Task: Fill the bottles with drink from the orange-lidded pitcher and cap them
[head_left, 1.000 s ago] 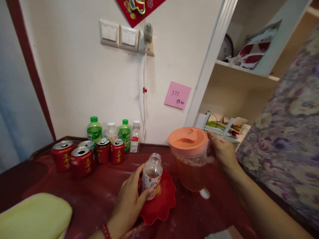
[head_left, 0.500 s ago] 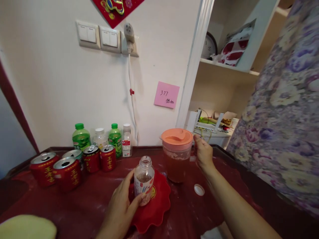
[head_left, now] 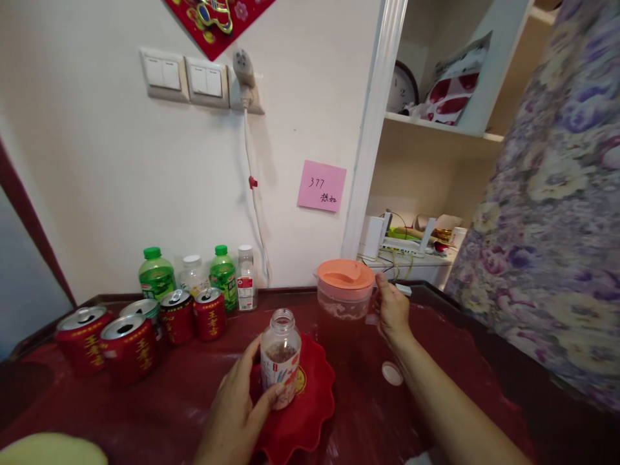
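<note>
My left hand [head_left: 238, 395] is wrapped round a clear, uncapped bottle [head_left: 280, 363] with a printed label, which stands upright on a red scalloped plate [head_left: 317, 410]. To its right, my right hand [head_left: 391, 309] grips the handle of a clear pitcher [head_left: 341, 320] with an orange lid [head_left: 345, 274] and brownish liquid inside. The pitcher is upright, just behind and right of the plate. A round white cap [head_left: 392, 373] lies on the dark red table below my right wrist.
Red cans [head_left: 128, 349] stand at the left, with green-capped bottles [head_left: 223, 278] and white-capped bottles [head_left: 246, 281] behind them by the wall. A pale green object [head_left: 53, 450] is at the lower left. A floral curtain [head_left: 547, 213] hangs at the right, beside shelves [head_left: 436, 124].
The view has shifted slightly. Both hands keep their holds on the bottle and the pitcher handle; the pitcher appears slightly lower.
</note>
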A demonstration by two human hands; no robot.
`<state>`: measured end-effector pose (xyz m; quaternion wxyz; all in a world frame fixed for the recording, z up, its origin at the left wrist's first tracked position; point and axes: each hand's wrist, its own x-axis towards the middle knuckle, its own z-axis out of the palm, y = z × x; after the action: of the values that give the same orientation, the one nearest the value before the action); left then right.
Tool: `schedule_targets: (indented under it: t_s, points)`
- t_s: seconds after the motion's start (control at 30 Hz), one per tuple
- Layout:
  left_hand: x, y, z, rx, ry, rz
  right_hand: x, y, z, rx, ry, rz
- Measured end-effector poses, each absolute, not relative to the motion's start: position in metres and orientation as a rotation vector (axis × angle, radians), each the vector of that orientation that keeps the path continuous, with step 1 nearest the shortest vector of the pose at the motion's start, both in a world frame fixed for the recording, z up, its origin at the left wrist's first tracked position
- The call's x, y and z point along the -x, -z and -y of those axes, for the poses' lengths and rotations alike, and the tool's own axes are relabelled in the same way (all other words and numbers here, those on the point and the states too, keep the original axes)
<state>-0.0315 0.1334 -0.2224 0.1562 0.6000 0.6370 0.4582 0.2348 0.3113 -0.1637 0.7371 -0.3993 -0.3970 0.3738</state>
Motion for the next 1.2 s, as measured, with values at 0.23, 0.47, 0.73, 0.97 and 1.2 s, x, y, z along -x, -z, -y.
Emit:
schedule_targets:
  t_s: [0.23,0.47,0.73,0.97,1.2]
  points:
    - [0.031,0.219,-0.132,-1.688,-1.304,-1.788,-0.241,0.175,-0.314,0.883,-0.795,0.878]
    - [0.027,0.214,-0.129,-1.714,-1.303,-1.761,-0.244,0.179,-0.310,0.943,-0.763,0.950]
    - [0.026,0.214,-0.130,-1.718,-1.310,-1.753,-0.263,0.143,-0.272,0.956,-0.400,0.809]
    - [0.023,0.209,-0.124,-1.698,-1.300,-1.782,-0.208,0.102,-0.170,0.711,-0.614,1.430]
    - [0.024,0.208,-0.130,-1.765,-1.275,-1.817,-0.231,0.103,-0.162,1.027,-0.687,1.874]
